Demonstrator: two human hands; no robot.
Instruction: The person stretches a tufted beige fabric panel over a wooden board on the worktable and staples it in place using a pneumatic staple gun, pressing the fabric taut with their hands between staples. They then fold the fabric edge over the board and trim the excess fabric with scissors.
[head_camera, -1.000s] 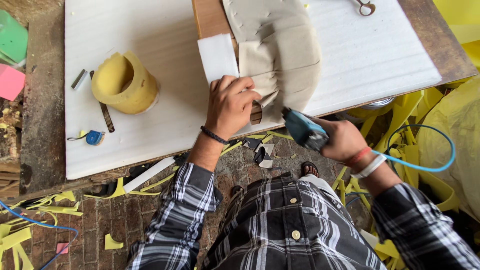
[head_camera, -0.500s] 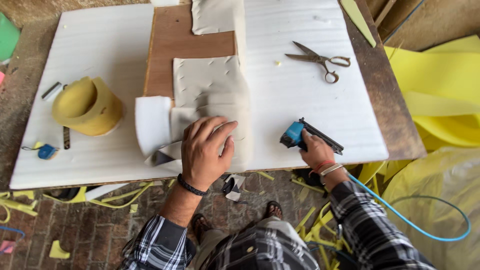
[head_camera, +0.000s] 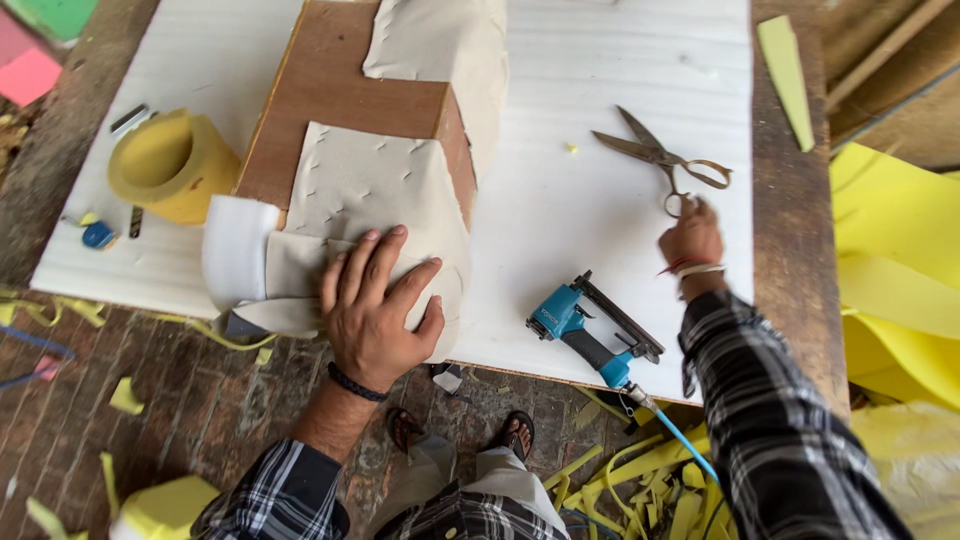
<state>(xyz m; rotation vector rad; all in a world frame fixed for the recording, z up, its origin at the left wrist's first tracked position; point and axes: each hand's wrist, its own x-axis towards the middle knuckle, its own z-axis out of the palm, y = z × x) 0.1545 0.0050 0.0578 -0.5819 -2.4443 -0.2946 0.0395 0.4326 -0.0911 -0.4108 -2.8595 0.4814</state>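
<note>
My right hand (head_camera: 690, 240): stretched out over the white sheet (head_camera: 600, 60), fingers at the finger loops of the scissors (head_camera: 662, 160); from this angle I cannot tell whether they have closed on a loop or only touch it.
Scissors: flat on the sheet, just beyond my right hand, loops toward the hand, blades pointing away and to my left.
Long axis: slanted across the sheet, from the loops at my fingertips up-left to the tips.
Nearer hand: the right by far; the left is well apart, on the other side of the work.
My left hand (head_camera: 378, 305): open, palm down, fingers spread, pressing the beige cloth (head_camera: 370, 185) flat against the near end of the wooden piece (head_camera: 335, 85).
Stapler (head_camera: 592, 330): blue, lying on the sheet between my two hands, near the front edge, its hose trailing off the table; neither hand touches it.
Foam roll (head_camera: 170, 165): yellow, to the left of the wooden piece, untouched.
</note>
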